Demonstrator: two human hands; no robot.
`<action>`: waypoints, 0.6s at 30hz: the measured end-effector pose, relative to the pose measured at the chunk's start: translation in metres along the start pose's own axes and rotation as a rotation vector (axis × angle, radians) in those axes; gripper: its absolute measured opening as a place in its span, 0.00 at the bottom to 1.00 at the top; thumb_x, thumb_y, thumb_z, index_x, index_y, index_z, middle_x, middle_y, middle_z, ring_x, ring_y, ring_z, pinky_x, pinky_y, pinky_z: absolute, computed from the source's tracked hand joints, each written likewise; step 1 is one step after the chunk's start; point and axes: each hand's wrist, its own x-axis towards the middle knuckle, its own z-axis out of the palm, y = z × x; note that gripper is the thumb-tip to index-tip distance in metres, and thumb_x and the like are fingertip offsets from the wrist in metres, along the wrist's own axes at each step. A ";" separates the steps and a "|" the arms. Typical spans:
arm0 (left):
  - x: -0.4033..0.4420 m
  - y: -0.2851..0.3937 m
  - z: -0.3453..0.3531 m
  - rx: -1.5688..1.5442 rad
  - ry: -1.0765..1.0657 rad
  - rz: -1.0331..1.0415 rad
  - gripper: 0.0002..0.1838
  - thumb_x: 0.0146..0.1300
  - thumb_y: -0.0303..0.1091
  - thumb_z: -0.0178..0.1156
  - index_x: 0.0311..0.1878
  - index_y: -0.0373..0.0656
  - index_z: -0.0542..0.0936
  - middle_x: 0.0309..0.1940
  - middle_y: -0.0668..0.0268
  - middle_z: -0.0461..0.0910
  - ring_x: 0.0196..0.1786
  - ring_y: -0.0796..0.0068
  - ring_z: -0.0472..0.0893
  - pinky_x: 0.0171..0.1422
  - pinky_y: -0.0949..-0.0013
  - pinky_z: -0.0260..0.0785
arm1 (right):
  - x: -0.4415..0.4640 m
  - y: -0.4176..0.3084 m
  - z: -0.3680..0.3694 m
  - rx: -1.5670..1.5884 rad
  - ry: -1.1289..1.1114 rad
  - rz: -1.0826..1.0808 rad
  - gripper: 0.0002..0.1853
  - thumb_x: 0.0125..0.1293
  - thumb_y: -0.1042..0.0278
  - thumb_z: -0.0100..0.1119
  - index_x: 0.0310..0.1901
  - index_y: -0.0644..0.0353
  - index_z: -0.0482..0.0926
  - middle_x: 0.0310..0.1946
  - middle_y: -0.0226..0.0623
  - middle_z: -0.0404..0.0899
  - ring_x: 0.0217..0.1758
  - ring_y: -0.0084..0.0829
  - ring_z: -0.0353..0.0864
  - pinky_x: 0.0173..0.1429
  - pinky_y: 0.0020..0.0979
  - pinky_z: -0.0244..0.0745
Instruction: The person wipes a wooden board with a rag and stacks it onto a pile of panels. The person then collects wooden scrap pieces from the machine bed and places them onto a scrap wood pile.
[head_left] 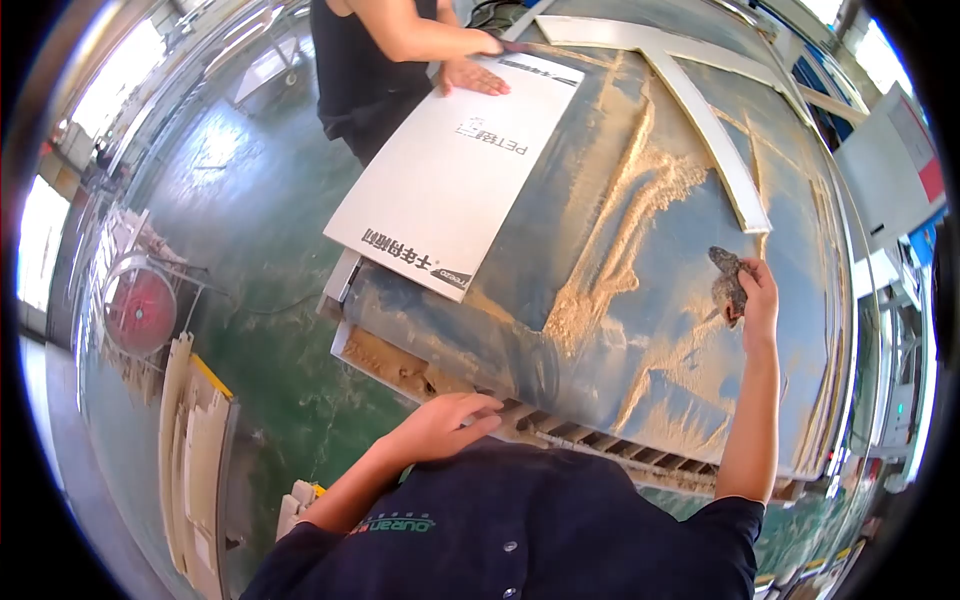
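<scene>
My right hand [758,300] grips a dirty, crumpled dark-grey rag [724,283] above the right part of the dusty table [500,345]. Near the table's front edge, my left hand [448,425] is held close to my body, its fingers stretched out and nothing in it. Ridges of tan sawdust [600,290] run over the dark table surface between the rag and a white printed panel [450,170]. Just beyond the rag ends a narrow white strip [712,140], which meets another white strip [600,32] at the far side.
A co-worker [370,70] stands at the far left with a hand on the white panel, which overhangs the table's left edge. A slotted, sawdust-covered ledge [590,437] runs along the front. On the floor at left are a round red fan [140,310] and upright offcuts [195,470].
</scene>
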 end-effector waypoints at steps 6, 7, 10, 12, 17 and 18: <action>-0.002 -0.004 0.003 -0.020 -0.220 -0.007 0.16 0.67 0.35 0.58 0.54 0.36 0.78 0.46 0.58 0.83 0.50 0.66 0.82 0.57 0.66 0.72 | -0.116 0.005 -0.054 0.054 0.090 0.104 0.07 0.70 0.72 0.52 0.47 0.60 0.77 0.31 0.30 0.77 0.24 0.22 0.74 0.26 0.25 0.67; 0.001 -0.010 0.004 0.007 -0.250 0.029 0.16 0.67 0.35 0.58 0.54 0.36 0.78 0.46 0.59 0.84 0.50 0.68 0.82 0.57 0.66 0.72 | -0.132 0.023 -0.069 0.060 0.262 0.052 0.08 0.69 0.73 0.53 0.48 0.61 0.77 0.33 0.29 0.77 0.31 0.20 0.76 0.32 0.25 0.70; 0.004 -0.017 0.012 -0.051 -0.370 0.032 0.16 0.68 0.36 0.58 0.55 0.36 0.78 0.46 0.61 0.83 0.51 0.71 0.81 0.58 0.69 0.70 | -0.217 0.042 -0.110 0.095 0.512 0.210 0.11 0.69 0.71 0.54 0.51 0.62 0.77 0.39 0.28 0.79 0.39 0.19 0.77 0.39 0.22 0.71; 0.014 -0.021 0.018 -0.064 -0.471 0.056 0.17 0.69 0.36 0.57 0.55 0.36 0.78 0.46 0.60 0.83 0.50 0.72 0.81 0.58 0.69 0.70 | -0.279 0.058 -0.127 0.138 0.599 0.239 0.11 0.68 0.72 0.54 0.51 0.62 0.77 0.39 0.28 0.79 0.40 0.20 0.77 0.42 0.23 0.72; 0.035 0.018 0.057 -0.083 -0.531 0.134 0.17 0.70 0.38 0.57 0.55 0.35 0.77 0.45 0.61 0.83 0.48 0.75 0.80 0.54 0.70 0.71 | -0.381 0.076 -0.169 0.187 0.753 0.237 0.10 0.68 0.75 0.54 0.49 0.64 0.77 0.39 0.30 0.79 0.41 0.21 0.77 0.48 0.24 0.71; 0.036 0.030 0.068 -0.095 -0.549 0.164 0.17 0.70 0.37 0.56 0.55 0.35 0.77 0.45 0.62 0.83 0.47 0.76 0.79 0.53 0.71 0.71 | -0.393 0.071 -0.179 0.184 0.753 0.220 0.10 0.67 0.76 0.54 0.49 0.65 0.77 0.39 0.30 0.80 0.41 0.22 0.77 0.48 0.24 0.71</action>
